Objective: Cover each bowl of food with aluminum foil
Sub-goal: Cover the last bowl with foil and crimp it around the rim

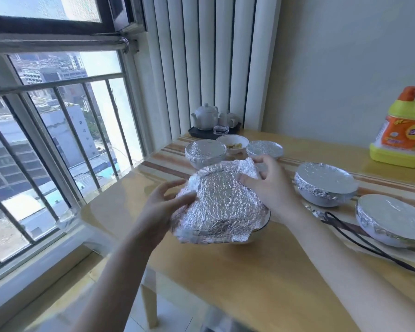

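Foil (pixel 222 202) over bowl (pixel 261 226), hands (pixel 164 202) gripping edges

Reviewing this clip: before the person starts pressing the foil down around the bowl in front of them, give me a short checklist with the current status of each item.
1. Foil sheet lies over the near bowl: ok, but loose and crumpled.
2. Rim fully covered: not ok; the bowl's right rim shows beyond the sheet.
3. Left hand holds the sheet's left edge: ok.
4. Right hand holds the far right corner: ok.
5. Room to work: ok; the neighbouring covered bowl stands apart.
6. Other bowls done: not ok; the small far bowl is open, with food showing.
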